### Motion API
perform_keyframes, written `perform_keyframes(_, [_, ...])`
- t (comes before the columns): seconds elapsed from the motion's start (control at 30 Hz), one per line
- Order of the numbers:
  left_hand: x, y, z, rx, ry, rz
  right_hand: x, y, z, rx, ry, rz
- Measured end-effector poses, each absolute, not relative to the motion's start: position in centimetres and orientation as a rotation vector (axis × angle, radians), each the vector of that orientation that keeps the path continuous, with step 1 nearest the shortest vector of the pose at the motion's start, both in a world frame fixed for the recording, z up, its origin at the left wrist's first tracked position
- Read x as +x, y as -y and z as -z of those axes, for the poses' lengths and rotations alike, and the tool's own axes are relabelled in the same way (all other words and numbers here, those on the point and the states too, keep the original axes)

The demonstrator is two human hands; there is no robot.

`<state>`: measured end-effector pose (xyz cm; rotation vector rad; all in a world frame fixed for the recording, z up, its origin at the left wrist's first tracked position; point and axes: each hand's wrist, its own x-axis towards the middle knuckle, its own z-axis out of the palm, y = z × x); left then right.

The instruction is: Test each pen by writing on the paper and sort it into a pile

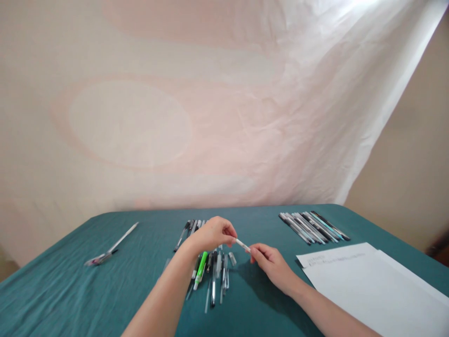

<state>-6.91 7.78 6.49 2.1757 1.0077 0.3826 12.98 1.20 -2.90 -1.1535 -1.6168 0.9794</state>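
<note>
A slim white pen (242,244) is stretched between my two hands above the middle of the table. My left hand (215,232) pinches its upper left end, and my right hand (268,262) grips the lower right end. Both ends are hidden by the fingers. Below and partly behind my left forearm lies a loose pile of pens and pen parts (213,276), among them a bright green pen (200,269). A short clear cap (232,259) lies at the pile's right side, under the held pen.
Behind my left wrist is a row of pens (189,229). Another row of pens (314,227) lies at the back right. White paper sheets (379,285) cover the right front. Far left are a white pen-like stick (124,236) and small blurred parts (100,259) on the green cloth (52,285).
</note>
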Motion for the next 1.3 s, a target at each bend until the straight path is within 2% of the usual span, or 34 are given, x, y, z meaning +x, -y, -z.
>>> perform_keyframes(0.17, [-6.6, -8.0, -6.0, 2.191, -1.037, -0.390, 12.8, -1.6, 3.9, -1.128, 1.436, -1.040])
perform_keyframes(0.57, [-6.9, -7.9, -6.3, 2.204, -1.049, -0.421, 13.1, -1.2, 2.8, -1.213, 1.577, -0.946])
perform_keyframes(1.3, [-7.3, -8.0, -6.3, 2.179, -1.038, -0.470, 13.2, -1.6, 3.6, -1.127, 1.408, -1.120])
